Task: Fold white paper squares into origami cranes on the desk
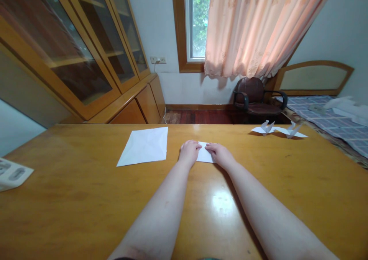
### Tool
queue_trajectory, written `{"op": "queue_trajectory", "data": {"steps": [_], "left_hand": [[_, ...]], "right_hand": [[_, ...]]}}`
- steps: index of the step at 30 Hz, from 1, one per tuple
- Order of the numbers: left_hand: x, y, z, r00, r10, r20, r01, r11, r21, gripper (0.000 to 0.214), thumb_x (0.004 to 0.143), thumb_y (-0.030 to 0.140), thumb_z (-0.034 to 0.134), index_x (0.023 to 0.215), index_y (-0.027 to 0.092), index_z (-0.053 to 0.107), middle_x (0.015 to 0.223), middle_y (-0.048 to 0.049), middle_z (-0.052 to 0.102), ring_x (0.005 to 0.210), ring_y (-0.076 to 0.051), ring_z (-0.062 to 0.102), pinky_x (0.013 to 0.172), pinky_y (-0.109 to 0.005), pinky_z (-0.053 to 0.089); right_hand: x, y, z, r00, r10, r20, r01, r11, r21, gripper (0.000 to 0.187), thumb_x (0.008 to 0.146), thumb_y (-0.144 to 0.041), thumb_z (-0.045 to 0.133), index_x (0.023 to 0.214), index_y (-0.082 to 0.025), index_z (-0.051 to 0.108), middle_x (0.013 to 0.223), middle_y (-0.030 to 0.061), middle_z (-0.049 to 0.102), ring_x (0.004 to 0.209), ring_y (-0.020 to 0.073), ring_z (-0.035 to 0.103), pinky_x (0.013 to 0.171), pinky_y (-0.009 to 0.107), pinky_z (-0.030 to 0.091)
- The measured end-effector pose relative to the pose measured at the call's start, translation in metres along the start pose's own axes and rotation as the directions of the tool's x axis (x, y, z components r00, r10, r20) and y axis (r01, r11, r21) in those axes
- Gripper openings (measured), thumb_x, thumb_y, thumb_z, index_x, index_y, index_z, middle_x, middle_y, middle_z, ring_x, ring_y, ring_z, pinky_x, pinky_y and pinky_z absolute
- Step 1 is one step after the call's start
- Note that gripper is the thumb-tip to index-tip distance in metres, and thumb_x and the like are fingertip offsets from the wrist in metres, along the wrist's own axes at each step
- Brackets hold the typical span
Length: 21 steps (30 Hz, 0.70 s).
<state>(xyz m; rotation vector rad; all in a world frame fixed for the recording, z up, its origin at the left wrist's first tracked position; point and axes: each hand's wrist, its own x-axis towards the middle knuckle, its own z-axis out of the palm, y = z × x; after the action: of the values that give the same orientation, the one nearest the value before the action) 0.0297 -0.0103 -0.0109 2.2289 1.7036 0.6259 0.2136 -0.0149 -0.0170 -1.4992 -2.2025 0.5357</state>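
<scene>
Between my hands a small folded piece of white paper [203,156] lies on the wooden table, partly covered by my fingers. My left hand [189,152] is at its left edge, fingers bent and closed on the paper. From the right side my right hand [220,154] holds the paper too, its thumb and fingertips on the top surface. The undersides of both hands are hidden. To the left, apart from my hands, lies a larger flat white sheet of paper [145,147] with faint creases.
Two folded paper cranes [266,127] stand at the table's far right. A white object with printing [15,174] sits at the left edge. Beyond the wooden table [86,210] are a glass-doored cabinet [94,33], an office chair [254,97] and a bed [330,110].
</scene>
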Motion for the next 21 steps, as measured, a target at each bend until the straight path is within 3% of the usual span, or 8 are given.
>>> {"op": "queue_trajectory", "data": {"steps": [4, 11, 21], "left_hand": [[0.001, -0.002, -0.003, 0.996, -0.051, 0.077, 0.052, 0.999, -0.005, 0.035, 0.086, 0.019, 0.045, 0.108, 0.032, 0.068, 0.123, 0.0023, 0.063, 0.123, -0.021, 0.046, 0.108, -0.043, 0.028], [-0.001, -0.006, -0.012, 0.979, 0.025, 0.203, -0.021, 1.0, -0.023, 0.043, 0.082, 0.032, 0.051, 0.124, 0.039, 0.056, 0.14, 0.0058, 0.048, 0.136, -0.025, 0.031, 0.113, -0.053, 0.014], [-0.001, -0.01, -0.016, 0.976, 0.051, 0.213, -0.039, 0.997, -0.062, 0.024, 0.084, 0.039, 0.053, 0.102, 0.038, 0.069, 0.138, 0.0035, 0.05, 0.135, -0.025, 0.033, 0.112, -0.051, 0.015]], "right_hand": [[0.0, 0.0, -0.002, 0.997, 0.075, 0.013, -0.075, 0.996, -0.044, 0.034, 0.092, -0.025, 0.041, 0.115, -0.028, 0.065, 0.131, 0.0026, 0.056, 0.129, 0.0235, 0.044, 0.109, 0.047, 0.029], [0.0, 0.003, -0.009, 0.99, 0.142, 0.026, -0.142, 0.99, -0.002, 0.034, 0.09, -0.026, 0.044, 0.118, -0.025, 0.064, 0.133, 0.0047, 0.054, 0.131, 0.0233, 0.04, 0.111, 0.043, 0.028], [-0.002, 0.002, -0.012, 0.983, 0.173, 0.053, -0.178, 0.977, 0.117, 0.035, 0.086, -0.025, 0.048, 0.117, -0.022, 0.065, 0.134, 0.0039, 0.053, 0.133, 0.0215, 0.038, 0.112, 0.039, 0.026]]}}
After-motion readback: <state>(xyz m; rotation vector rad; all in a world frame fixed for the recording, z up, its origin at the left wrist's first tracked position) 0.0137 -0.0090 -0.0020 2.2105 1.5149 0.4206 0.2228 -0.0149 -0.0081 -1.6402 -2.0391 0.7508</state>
